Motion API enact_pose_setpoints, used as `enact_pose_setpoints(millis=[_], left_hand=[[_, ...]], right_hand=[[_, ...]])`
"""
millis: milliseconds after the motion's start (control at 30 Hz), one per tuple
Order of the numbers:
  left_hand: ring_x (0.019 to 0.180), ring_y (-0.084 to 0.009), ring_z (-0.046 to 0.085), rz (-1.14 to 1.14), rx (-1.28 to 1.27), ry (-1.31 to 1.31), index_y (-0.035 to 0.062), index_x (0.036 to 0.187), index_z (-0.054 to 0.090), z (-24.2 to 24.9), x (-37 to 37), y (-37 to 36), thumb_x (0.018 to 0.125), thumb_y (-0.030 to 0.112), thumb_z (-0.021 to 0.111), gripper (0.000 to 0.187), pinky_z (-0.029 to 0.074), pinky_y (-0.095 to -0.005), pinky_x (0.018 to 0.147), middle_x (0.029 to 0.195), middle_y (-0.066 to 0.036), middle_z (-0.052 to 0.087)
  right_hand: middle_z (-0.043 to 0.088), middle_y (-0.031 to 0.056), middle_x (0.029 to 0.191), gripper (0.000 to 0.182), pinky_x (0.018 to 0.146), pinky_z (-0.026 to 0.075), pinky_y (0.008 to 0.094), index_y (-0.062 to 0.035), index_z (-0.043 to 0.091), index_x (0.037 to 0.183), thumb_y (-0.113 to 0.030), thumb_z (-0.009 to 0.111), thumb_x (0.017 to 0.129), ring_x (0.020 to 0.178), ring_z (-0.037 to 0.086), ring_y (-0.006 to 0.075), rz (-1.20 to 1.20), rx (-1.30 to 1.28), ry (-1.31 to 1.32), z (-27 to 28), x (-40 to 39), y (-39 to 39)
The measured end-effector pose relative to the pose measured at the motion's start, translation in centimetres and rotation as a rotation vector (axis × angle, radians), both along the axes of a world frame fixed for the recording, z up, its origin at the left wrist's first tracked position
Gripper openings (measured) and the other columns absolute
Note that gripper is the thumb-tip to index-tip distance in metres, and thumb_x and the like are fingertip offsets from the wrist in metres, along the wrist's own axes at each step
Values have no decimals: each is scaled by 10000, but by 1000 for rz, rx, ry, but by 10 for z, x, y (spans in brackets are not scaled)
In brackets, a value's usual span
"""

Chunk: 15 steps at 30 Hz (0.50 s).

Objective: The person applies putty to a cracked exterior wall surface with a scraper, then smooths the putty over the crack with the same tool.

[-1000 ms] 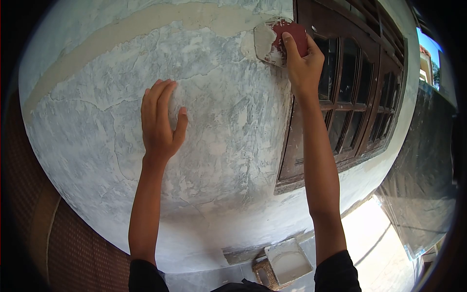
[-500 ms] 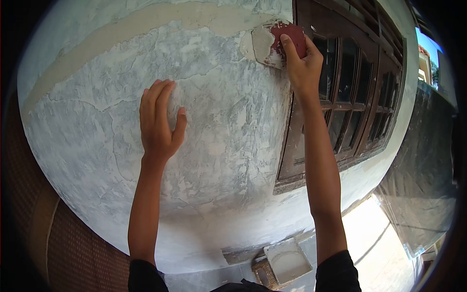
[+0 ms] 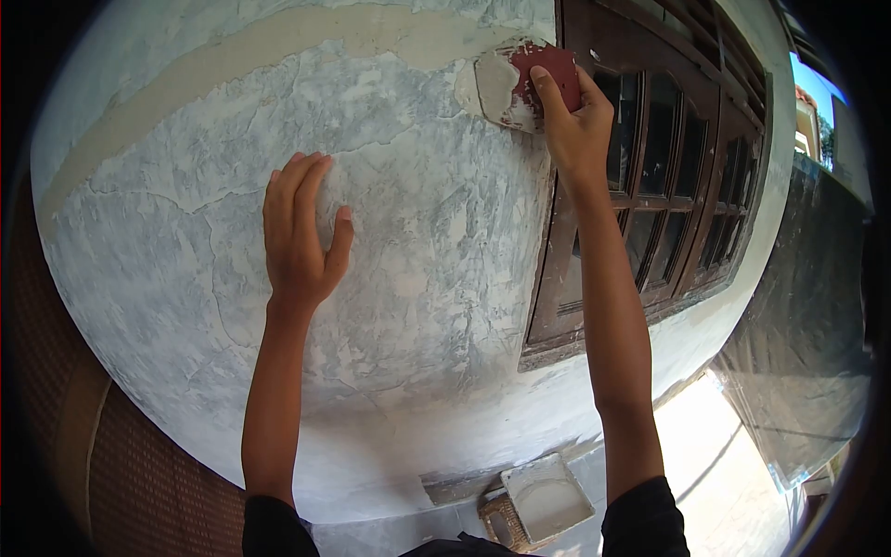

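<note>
Red scraper (image 3: 524,85) against plastered wall (image 3: 427,241)

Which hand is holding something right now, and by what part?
The right hand grips a putty scraper by its red handle end, blade against the wall. The left hand holds nothing; it lies flat on the wall.

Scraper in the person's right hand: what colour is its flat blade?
Dark red, smeared with pale grey-white putty; the head view shows it.
</note>
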<state>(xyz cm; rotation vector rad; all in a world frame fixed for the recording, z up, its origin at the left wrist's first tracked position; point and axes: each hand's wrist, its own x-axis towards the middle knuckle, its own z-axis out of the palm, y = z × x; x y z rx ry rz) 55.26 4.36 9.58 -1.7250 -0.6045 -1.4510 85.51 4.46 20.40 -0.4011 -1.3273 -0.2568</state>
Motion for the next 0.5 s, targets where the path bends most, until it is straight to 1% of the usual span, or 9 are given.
enact_pose_setpoints(millis=[33,67,167,267,300,400,433,500], left_hand=[[1385,-347,420,7,3,3,18,1404,481,0,0,0,935,140,568,492,251,-550,1183,1424,-151,503],[1385,-347,420,6,2,4,18,1404,481,0,0,0,935,140,568,492,251,-550,1183,1424,-151,503],[1383,-348,423,-8,10,3,19,1404,481,0,0,0,935,144,567,493,253,-551,1182,1422,-152,505],[1381,-351,426,-2,7,2,21,1404,482,0,0,0,933,144,567,494,257,-552,1180,1422,-153,505],[1379,-351,428,3,12,2,20,1402,483,0,1,-1,932,142,567,493,259,-552,1179,1421,-153,506],[1377,-351,432,-1,13,3,20,1400,484,0,0,0,929,137,567,493,261,-553,1178,1420,-153,508],[1376,-351,432,-11,14,2,20,1400,484,0,-1,1,928,134,567,493,261,-553,1178,1419,-152,508],[1371,-337,444,1,22,-10,24,1390,500,0,0,0,912,138,576,497,280,-550,1171,1406,-145,518]], right_hand=[[729,71,940,250,753,513,235,46,697,1080,-162,703,941,832,640,82,60,-15,25,0,0,0],[729,71,940,250,753,513,235,46,697,1080,-162,703,941,832,640,82,60,-16,26,0,2,-2],[731,69,946,288,764,517,252,52,695,1083,-191,721,930,834,643,92,175,-42,89,2,3,-12],[728,62,935,279,748,515,248,50,696,1073,-190,718,932,828,641,87,129,-47,17,-4,-7,-7],[727,61,927,274,738,513,249,49,696,1069,-186,720,930,823,636,85,57,-36,-1,-5,-9,-5],[730,68,926,287,744,516,256,49,695,1078,-193,725,928,821,634,89,94,-50,47,-2,-5,-4],[729,69,913,293,741,513,254,49,695,1081,-200,722,928,812,632,88,145,-18,54,-2,-6,-7],[727,65,905,287,733,511,249,48,695,1072,-198,722,928,806,631,83,132,1,27,-1,-11,-3]])
